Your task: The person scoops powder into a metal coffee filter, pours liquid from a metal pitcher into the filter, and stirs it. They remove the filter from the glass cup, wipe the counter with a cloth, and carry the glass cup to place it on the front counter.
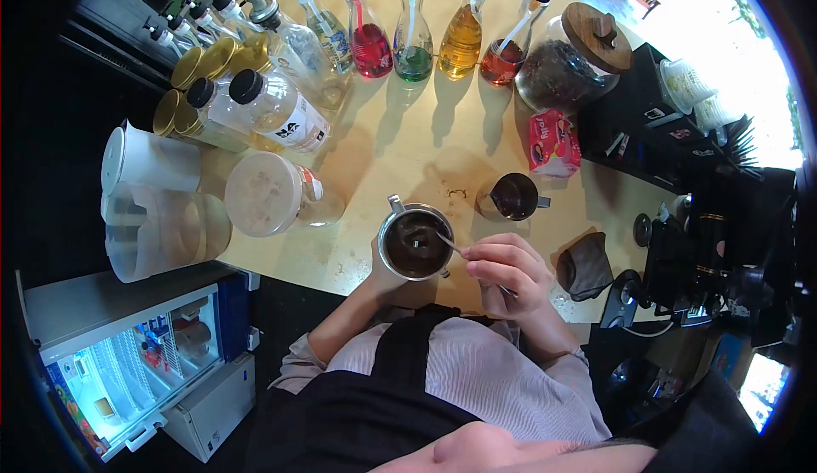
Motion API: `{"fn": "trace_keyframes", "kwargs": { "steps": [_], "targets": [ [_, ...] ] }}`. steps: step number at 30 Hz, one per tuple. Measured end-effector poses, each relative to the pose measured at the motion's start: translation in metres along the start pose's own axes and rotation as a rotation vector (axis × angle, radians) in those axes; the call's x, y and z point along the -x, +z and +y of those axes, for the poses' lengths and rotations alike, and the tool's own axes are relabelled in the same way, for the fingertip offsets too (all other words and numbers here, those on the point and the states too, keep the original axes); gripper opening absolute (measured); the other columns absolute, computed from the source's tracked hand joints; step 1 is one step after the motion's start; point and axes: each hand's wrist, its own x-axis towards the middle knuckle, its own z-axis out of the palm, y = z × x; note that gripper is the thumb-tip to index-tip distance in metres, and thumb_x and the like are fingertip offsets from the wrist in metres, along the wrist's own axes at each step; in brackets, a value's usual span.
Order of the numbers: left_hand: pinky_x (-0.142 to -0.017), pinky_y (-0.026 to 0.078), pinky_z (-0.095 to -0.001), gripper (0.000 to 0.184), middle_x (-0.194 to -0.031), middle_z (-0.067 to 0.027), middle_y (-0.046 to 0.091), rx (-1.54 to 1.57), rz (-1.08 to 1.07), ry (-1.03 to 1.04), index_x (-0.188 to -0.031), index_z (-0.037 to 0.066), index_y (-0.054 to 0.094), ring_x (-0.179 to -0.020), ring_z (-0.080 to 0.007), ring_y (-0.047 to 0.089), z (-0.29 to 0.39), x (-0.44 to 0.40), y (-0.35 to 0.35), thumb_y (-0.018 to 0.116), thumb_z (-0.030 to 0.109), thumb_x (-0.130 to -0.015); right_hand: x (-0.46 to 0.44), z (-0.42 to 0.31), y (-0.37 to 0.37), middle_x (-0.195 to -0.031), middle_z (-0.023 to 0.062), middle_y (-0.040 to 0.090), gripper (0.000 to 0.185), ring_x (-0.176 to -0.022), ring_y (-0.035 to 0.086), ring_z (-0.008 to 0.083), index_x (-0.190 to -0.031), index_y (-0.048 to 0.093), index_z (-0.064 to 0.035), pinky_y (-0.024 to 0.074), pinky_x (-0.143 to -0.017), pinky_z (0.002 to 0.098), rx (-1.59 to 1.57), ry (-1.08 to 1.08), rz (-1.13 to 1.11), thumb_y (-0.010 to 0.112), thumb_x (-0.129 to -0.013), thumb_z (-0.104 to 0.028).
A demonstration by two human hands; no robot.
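A round metal pot point(384, 256) with small side handles stands near the table's front edge, with dark brown liquid point(413, 247) inside. My left hand point(385, 276) is wrapped against its lower left side, its fingers mostly hidden by the pot. In my right hand point(515, 273) is a thin metal spoon point(448, 242), pinched between closed fingers. The spoon slants down into the dark liquid, so its lower end is hidden. Just beyond my right hand sits a small metal pitcher point(516, 196), dark inside.
Several pump bottles of coloured syrup point(371, 48) line the back. Left are clear bottles point(289, 120), a lidded jar point(264, 194) and a plastic jug point(166, 235). A wooden-lidded jar point(562, 73), a pink tissue pack point(554, 145) and a brown cloth point(585, 267) lie right.
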Motion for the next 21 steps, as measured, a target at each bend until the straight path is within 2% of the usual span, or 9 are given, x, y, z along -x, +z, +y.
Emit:
{"fn": "trace_keyframes", "kwargs": {
  "steps": [2,5,13,17,21],
  "targets": [
    [-0.09,0.052,-0.032,0.067,-0.116,-0.0083,0.064,0.011,-0.005,0.004,-0.125,0.003,0.054,-0.103,-0.0167,0.063,0.002,-0.001,0.001,0.084,0.007,-0.065,-0.001,0.001,0.001,-0.091,0.0136,0.068,0.03,-0.078,0.067,0.0275,-0.094,0.066,-0.0001,0.0552,-0.067,0.032,0.003,-0.012,-0.014,0.066,-0.066,0.011],
    [-0.091,0.052,-0.0323,0.068,-0.115,-0.0085,0.064,-0.168,0.038,0.165,-0.125,0.003,0.054,-0.103,-0.017,0.063,0.025,-0.003,0.008,0.085,0.008,-0.065,0.0,-0.001,0.001,-0.091,0.0136,0.068,0.028,-0.078,0.067,0.0274,-0.094,0.066,0.0,0.0551,-0.067,0.032,-0.023,-0.015,-0.02,0.067,-0.067,0.009],
    [-0.09,0.052,-0.0324,0.069,-0.115,-0.0093,0.064,-0.117,0.073,0.124,-0.125,0.002,0.054,-0.103,-0.0172,0.063,0.033,0.0,0.011,0.085,0.009,-0.064,0.0,0.001,0.0,-0.092,0.0138,0.068,0.027,-0.08,0.067,0.0274,-0.094,0.067,0.0002,0.055,-0.067,0.0322,-0.014,-0.045,-0.053,0.068,-0.067,0.006],
    [-0.09,0.052,-0.0322,0.069,-0.115,-0.0088,0.064,-0.109,0.075,0.131,-0.124,0.002,0.054,-0.102,-0.0169,0.063,0.031,-0.001,0.012,0.085,0.009,-0.064,0.002,0.002,0.0,-0.092,0.014,0.068,0.027,-0.081,0.067,0.0275,-0.092,0.067,0.0003,0.055,-0.068,0.0324,-0.019,-0.039,-0.046,0.065,-0.066,0.008],
    [-0.089,0.052,-0.032,0.069,-0.115,-0.0088,0.064,-0.225,0.048,0.172,-0.124,0.003,0.054,-0.102,-0.017,0.063,0.04,-0.002,0.012,0.085,0.009,-0.063,0.0,0.002,0.001,-0.092,0.0138,0.069,0.027,-0.08,0.067,0.0276,-0.092,0.068,0.0001,0.055,-0.069,0.0327,-0.038,-0.051,-0.067,0.062,-0.066,0.009]
  ]
}}
